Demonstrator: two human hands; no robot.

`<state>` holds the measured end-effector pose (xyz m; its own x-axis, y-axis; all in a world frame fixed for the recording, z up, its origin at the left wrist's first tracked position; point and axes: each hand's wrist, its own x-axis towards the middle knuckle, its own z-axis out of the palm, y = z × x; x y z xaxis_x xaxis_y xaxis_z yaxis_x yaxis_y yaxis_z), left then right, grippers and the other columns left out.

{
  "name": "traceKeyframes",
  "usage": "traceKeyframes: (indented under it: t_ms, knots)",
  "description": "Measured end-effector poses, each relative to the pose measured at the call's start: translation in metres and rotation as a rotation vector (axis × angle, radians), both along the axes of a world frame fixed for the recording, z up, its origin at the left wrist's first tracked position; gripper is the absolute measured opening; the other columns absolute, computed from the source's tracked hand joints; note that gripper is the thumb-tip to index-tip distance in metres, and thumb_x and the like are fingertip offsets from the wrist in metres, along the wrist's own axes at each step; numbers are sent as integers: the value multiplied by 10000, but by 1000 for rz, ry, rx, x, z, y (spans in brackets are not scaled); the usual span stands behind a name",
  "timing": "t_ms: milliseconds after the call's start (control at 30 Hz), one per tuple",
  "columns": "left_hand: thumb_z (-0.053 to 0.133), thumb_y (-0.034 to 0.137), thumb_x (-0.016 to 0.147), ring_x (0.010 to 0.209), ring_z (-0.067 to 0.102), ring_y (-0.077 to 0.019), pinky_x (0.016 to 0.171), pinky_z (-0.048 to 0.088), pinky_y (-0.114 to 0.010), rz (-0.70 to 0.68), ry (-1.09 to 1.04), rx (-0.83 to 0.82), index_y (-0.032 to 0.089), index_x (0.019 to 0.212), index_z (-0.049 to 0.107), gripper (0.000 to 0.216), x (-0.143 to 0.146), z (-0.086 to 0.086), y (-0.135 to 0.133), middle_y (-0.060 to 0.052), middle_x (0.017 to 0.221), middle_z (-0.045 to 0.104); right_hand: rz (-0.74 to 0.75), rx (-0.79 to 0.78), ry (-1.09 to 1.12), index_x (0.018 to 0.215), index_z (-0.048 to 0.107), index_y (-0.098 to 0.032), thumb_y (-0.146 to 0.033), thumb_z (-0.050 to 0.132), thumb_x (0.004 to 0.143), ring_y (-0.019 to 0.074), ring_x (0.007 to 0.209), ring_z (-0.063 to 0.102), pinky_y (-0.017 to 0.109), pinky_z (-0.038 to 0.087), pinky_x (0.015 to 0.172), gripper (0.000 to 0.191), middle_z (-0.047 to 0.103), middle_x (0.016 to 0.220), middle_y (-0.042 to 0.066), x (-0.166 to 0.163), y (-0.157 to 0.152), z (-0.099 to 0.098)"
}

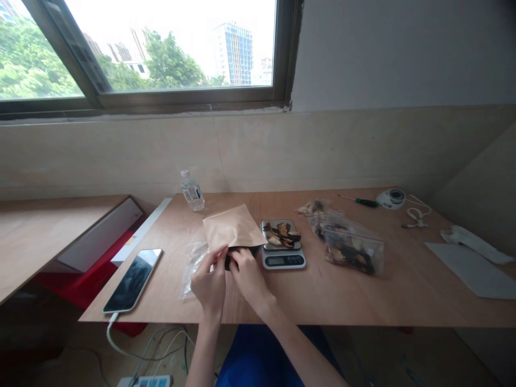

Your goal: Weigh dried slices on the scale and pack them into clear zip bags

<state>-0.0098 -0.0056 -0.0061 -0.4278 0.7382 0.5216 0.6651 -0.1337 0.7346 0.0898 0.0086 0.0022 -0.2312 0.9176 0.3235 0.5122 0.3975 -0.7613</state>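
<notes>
Head view shows the left hand and right hand both pinching the open mouth of a flat brown kraft-paper pouch lying on the plywood table. Dark dried slices sit on the small grey digital scale beside it, seemingly not yet bagged; a clear zip bag of more slices lies further right.

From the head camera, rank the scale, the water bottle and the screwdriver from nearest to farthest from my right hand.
From the right hand:
1. Scale, just to its right, with dried pieces on top.
2. Water bottle, farther back on the left, near the wall.
3. Screwdriver, far back on the right.
</notes>
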Motion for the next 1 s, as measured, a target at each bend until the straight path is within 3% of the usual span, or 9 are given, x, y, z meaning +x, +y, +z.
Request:
traceKeyframes:
  t_ms: [200,467,567,700,800,900,1000]
  knots:
    - [588,400,806,680,648,-144,608,443,-229,-9,-7,0,281,938,708,214,2,-2,0,12,803,717,178,-78,-281,1169,588,-115,-15,377,854,258,1052,596,347,469,863,392,611,1181,177,9,22,-8]
    - [581,386,810,687,646,-145,617,446,-232,-11,0,-2,285,921,713,199,4,0,0,15,805,718,94,-82,-261,1126,613,-159,9,371,851,217,985,637,309,474,863,403,673,1060,132,12,26,-14]
    - [580,385,810,698,642,-144,617,440,-229,3,8,-2,276,926,716,209,2,2,2,12,803,716,71,10,-199,1187,573,-168,-6,361,865,205,1015,619,322,481,878,418,650,1090,118,17,17,-16]
    - [587,375,808,693,635,-128,624,428,-219,36,25,0,276,916,718,196,-5,5,7,18,782,708,42,270,97,1139,582,-214,-139,414,920,169,1036,596,316,480,921,286,637,1079,63,33,2,-29]
    - [602,375,800,672,631,-123,621,421,-218,60,23,8,274,907,721,190,-9,9,11,18,771,705,-98,376,225,1081,591,-236,-167,451,917,163,1026,594,318,469,940,227,641,1054,46,48,2,-46]
    - [610,381,794,665,631,-125,625,419,-222,73,-15,-6,278,907,722,190,-10,12,13,20,768,706,-196,377,156,1054,599,-221,-152,428,918,187,989,596,353,475,911,229,644,1015,61,63,18,-59]
    - [615,386,787,665,632,-129,627,418,-226,84,-49,-22,282,901,723,188,-9,14,14,24,762,704,-191,350,15,1004,620,-194,-129,393,914,213,933,598,387,486,849,253,649,965,79,75,38,-65]
